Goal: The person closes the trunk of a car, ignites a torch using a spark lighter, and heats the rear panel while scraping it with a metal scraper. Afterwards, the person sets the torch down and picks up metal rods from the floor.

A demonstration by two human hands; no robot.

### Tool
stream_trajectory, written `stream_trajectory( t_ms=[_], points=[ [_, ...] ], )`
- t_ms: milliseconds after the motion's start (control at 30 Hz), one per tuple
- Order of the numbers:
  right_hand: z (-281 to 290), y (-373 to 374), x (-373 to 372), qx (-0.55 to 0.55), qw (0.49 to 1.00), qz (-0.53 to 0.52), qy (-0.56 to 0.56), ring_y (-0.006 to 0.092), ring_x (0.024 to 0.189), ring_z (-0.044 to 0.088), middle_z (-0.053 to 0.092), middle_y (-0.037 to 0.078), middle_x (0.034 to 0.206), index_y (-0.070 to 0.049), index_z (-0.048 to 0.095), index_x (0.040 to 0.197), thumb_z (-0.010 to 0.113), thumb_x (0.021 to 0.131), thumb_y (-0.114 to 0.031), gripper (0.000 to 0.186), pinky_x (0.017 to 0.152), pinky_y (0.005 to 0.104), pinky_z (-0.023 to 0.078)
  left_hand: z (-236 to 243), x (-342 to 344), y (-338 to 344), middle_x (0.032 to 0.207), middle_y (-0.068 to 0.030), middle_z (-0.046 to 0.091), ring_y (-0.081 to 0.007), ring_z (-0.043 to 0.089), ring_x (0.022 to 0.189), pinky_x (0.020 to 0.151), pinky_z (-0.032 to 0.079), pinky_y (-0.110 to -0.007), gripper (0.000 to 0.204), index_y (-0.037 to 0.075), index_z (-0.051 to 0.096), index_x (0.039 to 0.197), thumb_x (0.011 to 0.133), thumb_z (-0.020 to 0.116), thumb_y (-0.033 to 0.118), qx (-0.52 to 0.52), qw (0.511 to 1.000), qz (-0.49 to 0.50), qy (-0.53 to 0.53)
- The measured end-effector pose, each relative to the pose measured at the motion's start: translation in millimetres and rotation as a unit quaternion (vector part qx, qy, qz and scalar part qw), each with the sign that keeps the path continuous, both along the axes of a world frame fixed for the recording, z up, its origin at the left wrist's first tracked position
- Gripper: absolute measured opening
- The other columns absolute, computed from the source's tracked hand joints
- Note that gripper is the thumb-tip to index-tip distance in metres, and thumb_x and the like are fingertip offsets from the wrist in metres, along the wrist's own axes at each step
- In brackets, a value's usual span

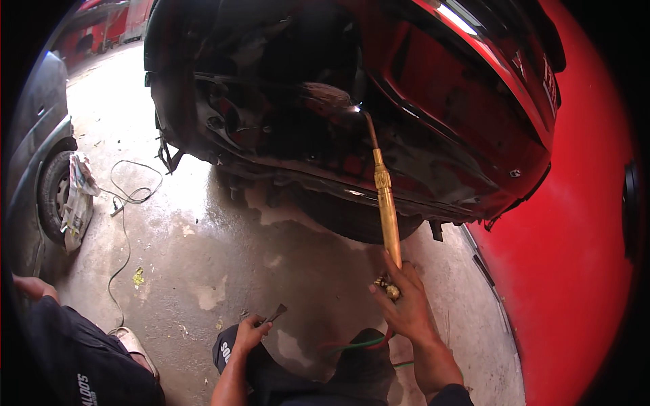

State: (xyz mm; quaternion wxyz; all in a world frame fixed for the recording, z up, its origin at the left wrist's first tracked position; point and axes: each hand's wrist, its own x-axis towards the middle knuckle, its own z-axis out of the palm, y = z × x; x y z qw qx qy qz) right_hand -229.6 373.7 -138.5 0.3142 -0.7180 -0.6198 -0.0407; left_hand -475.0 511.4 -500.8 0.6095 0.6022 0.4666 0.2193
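Observation:
My right hand (pixel 407 304) grips a brass torch (pixel 386 210) by its valve end, with red and green hoses below it. The torch's bent tip (pixel 365 116) points up at the black car body (pixel 271 135), where a small bright spot glows beside a brownish scuffed patch (pixel 325 95). The dark panel is creased and dented. Low at the middle, my left hand (pixel 249 333) holds a small flat metal tool (pixel 276 312), apart from the car.
At left stands a grey car (pixel 44 115) with paper around its wheel (pixel 59 189). A co-worker in dark clothing (pixel 95 358) is at lower left, sandal showing. A cord (pixel 128 250) lies on the concrete floor (pixel 189 264). A red wall (pixel 569 257) runs along the right.

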Motion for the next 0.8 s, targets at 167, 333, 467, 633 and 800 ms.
stream_trajectory(
  t_ms=[167,333,467,633,800],
  points=[
    [-2.5,-4.1,-0.1,-0.002,1.0,-0.015,0.027,0.0206,0.082,0.056,0.051,0.01,0.093,-0.008,0.051,0.149,0.075,0.087,-0.009,0.066,0.078,0.0323,0.049,1.6,0.2,1.1,0.077,-0.0098,0.073,-0.0172,0.067,0.072,0.069,0.05,-0.032,0.04,-0.002,0.072,0.11,0.085,0.079,0.028,0.001,1.0,0.002,0.007],
    [-5.7,-1.8,4.1,0.01,1.0,-0.009,0.029,0.0203,0.082,0.055,0.051,0.009,0.093,-0.008,0.052,0.149,0.075,0.087,-0.008,0.066,0.077,0.0313,0.049,-5.9,2.7,1.7,0.077,-0.0097,0.073,-0.0174,0.067,0.072,0.069,0.05,-0.032,0.037,-0.001,0.073,0.106,0.084,0.079,0.028,0.001,1.0,0.008,0.003],
    [-1.4,3.5,3.3,0.009,1.0,0.003,0.02,0.0202,0.08,0.053,0.049,0.009,0.091,-0.009,0.052,0.149,0.075,0.087,-0.008,0.065,0.075,0.031,0.048,-6.2,5.4,1.1,0.077,-0.0097,0.073,-0.0178,0.067,0.072,0.069,0.05,-0.033,0.036,-0.001,0.073,0.104,0.084,0.079,0.028,0.0,1.0,0.009,0.005],
    [-1.6,9.7,4.1,0.009,1.0,0.013,0.012,0.0207,0.079,0.052,0.048,0.009,0.09,-0.009,0.052,0.149,0.075,0.087,-0.008,0.066,0.074,0.0314,0.047,-1.6,7.5,0.4,0.077,-0.0095,0.073,-0.0179,0.067,0.072,0.069,0.05,-0.033,0.034,0.0,0.073,0.101,0.084,0.078,0.028,0.0,1.0,0.007,0.0],
    [-3.6,8.5,3.9,0.002,1.0,0.007,0.014,0.0211,0.079,0.052,0.048,0.01,0.091,-0.008,0.052,0.149,0.074,0.086,-0.008,0.066,0.074,0.0318,0.048,-6.3,5.5,1.8,0.077,-0.0096,0.073,-0.0178,0.067,0.073,0.07,0.05,-0.033,0.034,0.0,0.073,0.103,0.084,0.078,0.028,-0.01,1.0,0.007,-0.002]
  ],
)
